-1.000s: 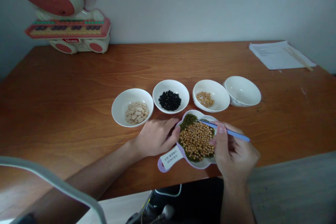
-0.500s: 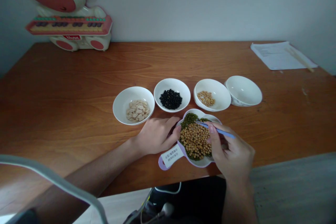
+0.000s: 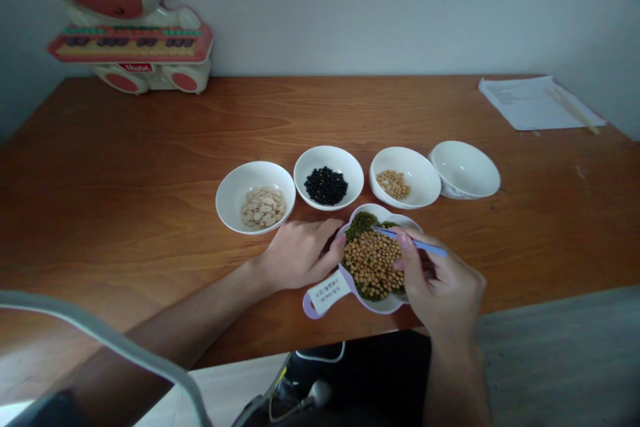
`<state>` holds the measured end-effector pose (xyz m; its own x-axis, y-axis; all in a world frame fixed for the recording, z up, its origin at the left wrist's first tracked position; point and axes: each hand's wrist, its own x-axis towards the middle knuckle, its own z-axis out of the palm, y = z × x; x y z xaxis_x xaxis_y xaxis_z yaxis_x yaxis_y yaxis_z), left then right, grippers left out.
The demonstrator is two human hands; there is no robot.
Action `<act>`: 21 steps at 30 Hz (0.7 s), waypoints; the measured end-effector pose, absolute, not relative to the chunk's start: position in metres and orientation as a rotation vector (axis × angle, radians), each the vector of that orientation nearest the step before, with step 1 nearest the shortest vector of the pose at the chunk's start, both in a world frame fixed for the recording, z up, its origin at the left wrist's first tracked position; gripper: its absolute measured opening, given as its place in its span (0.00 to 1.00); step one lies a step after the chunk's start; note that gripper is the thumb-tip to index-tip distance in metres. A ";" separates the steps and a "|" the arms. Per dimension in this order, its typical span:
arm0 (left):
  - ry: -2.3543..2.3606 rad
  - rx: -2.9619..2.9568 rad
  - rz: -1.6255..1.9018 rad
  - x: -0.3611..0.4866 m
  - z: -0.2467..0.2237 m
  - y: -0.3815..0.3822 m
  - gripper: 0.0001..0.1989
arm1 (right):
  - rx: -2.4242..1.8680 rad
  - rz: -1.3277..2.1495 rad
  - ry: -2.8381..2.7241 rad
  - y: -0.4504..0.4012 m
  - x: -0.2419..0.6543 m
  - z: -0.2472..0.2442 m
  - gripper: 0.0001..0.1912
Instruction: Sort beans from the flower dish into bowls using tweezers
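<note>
My right fingers (image 3: 404, 243) pinch slim blue plastic tweezers (image 3: 419, 243) above yellow soybeans (image 3: 370, 263), still mixed with green mung beans (image 3: 361, 224) in the white lilac-handled dish (image 3: 385, 307); my left fingers (image 3: 330, 247) rest at its rim, grip unclear

Four white bowls (image 3: 465, 170), one handled dish (image 3: 383, 209), one blue stick (image 3: 417, 243), one left hand (image 3: 295, 255) and one right hand (image 3: 443, 287) are in view.
</note>
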<state>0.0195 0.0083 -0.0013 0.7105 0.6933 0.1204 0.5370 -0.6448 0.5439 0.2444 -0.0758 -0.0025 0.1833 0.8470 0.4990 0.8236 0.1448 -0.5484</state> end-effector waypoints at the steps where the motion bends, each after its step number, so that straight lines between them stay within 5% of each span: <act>1: 0.941 2.439 0.444 0.019 -0.001 0.008 0.18 | -1.655 0.055 -1.586 -0.076 0.244 -0.003 0.10; 21: 0.940 2.429 0.455 0.020 -0.002 0.008 0.19 | -1.667 0.017 -1.597 -0.076 0.243 -0.003 0.09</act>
<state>0.0202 0.0082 -0.0025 0.7070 0.6956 0.1271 0.5314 -0.6413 0.5535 0.2433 -0.0761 -0.0032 0.1997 0.8410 0.5028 0.8298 0.1277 -0.5432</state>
